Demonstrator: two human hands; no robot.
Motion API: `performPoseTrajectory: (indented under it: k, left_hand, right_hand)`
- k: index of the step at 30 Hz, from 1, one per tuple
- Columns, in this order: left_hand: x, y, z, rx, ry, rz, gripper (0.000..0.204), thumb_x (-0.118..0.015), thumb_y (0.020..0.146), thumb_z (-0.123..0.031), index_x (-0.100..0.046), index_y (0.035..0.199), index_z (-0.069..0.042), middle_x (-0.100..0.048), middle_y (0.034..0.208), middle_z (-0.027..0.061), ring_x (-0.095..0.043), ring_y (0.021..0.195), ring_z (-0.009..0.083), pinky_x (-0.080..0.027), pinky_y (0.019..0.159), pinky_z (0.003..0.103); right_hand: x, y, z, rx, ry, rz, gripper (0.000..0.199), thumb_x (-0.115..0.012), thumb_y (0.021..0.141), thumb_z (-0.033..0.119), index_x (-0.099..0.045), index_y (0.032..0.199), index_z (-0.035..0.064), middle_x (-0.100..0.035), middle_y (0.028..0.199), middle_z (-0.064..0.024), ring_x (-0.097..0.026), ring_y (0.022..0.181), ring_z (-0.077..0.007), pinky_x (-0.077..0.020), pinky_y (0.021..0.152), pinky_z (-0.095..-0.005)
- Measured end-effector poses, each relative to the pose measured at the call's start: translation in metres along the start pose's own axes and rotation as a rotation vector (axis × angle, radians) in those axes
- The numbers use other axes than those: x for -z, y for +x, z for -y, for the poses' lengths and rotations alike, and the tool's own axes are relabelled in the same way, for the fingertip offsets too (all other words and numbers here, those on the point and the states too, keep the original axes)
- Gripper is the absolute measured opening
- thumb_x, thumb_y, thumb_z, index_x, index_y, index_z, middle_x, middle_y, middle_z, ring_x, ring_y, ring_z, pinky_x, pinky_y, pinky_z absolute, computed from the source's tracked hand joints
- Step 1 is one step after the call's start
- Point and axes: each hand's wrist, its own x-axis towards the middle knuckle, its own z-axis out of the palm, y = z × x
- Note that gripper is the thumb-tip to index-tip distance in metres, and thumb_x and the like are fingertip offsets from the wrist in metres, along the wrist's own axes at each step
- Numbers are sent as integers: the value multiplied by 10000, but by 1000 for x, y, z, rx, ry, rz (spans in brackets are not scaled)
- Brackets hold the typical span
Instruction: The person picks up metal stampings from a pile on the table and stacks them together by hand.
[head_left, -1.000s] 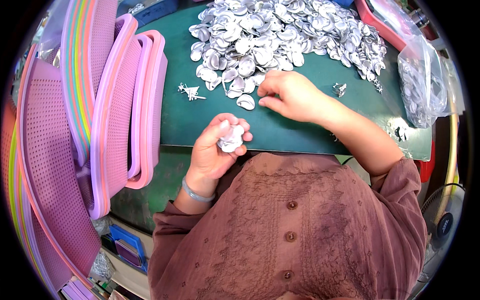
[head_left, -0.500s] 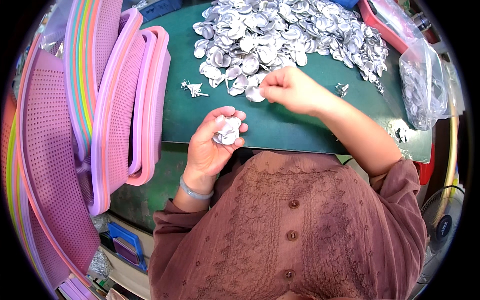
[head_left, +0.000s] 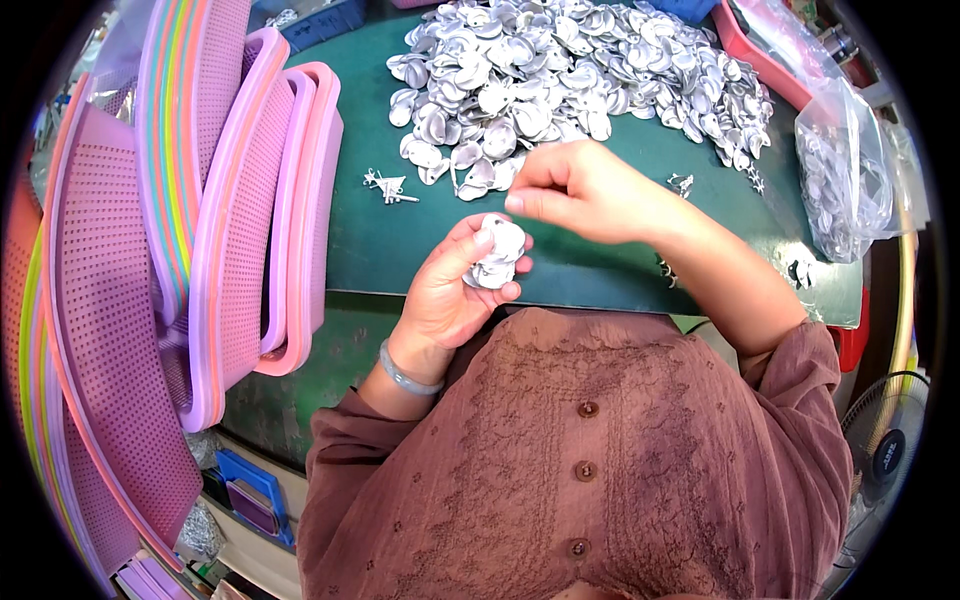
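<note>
My left hand (head_left: pixel 448 300) holds a small stack of rounded, petal-like silver metal pieces (head_left: pixel 497 255), thumb on one side and fingers curled round the other. Just above and to the right, my right hand (head_left: pixel 575 193) hovers with thumb and forefinger bent close together; no piece shows between their tips. Beyond both hands spreads a large heap of the same silver pieces (head_left: pixel 540 70) on the green table (head_left: pixel 350 235). The nearest loose ones lie just past my right fingertips.
Pink and purple perforated baskets (head_left: pixel 110 270) stand stacked at the left. Small spiky silver parts (head_left: pixel 388 187) lie left of the heap. At the right are a clear bag (head_left: pixel 845 185) of metal pieces, a pink tray (head_left: pixel 765 55) and a fan (head_left: pixel 885 455). A blue bin (head_left: pixel 325 22) sits at the back.
My left hand has moved right and slightly up with the stack, toward my right hand. The silver piece pinched in my right hand no longer shows there; the stack looks taller.
</note>
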Motion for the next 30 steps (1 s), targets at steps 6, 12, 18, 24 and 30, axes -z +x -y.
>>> performPoseTrajectory:
  k: [6,12,18,24,30]
  left_hand:
    - [6,-1,-2,-4,-31,11,169,-534,822,-151,-515,970,-70,-553,938,132,-549,814,249,-468,566,304]
    - [-1,-2,-5,-35,-11,-13,261,-491,836,-119,-479,1088,-50,-562,942,143,-571,807,233,-494,554,297]
    - [3,0,-7,-25,-20,15,260,-478,853,-155,-484,1091,-51,-545,974,153,-558,856,254,-502,604,327]
    - [7,8,-5,2,-48,63,298,-446,877,-254,-496,1079,-41,-535,1019,161,-551,899,281,-499,652,347]
    - [-5,16,-4,14,-95,111,318,-405,898,-260,-485,1113,-39,-581,1003,108,-574,878,267,-506,629,349]
  right_hand:
    - [5,26,-25,119,-761,-241,184,-609,719,160,-581,870,58,-512,814,-84,-552,750,-278,-448,619,-372]
    - [0,35,-29,61,-781,-280,183,-616,700,153,-577,858,68,-512,812,-76,-548,771,-280,-446,630,-379]
    - [-1,35,-33,102,-645,-332,119,-611,682,107,-552,777,66,-504,779,-66,-534,761,-266,-437,614,-361]
    - [0,15,-24,531,-646,-486,111,-596,648,82,-538,743,71,-504,727,-43,-523,660,-229,-427,546,-339]
    - [-2,-11,-6,803,-789,-485,198,-587,579,140,-540,758,71,-505,737,-29,-501,617,-171,-398,522,-280]
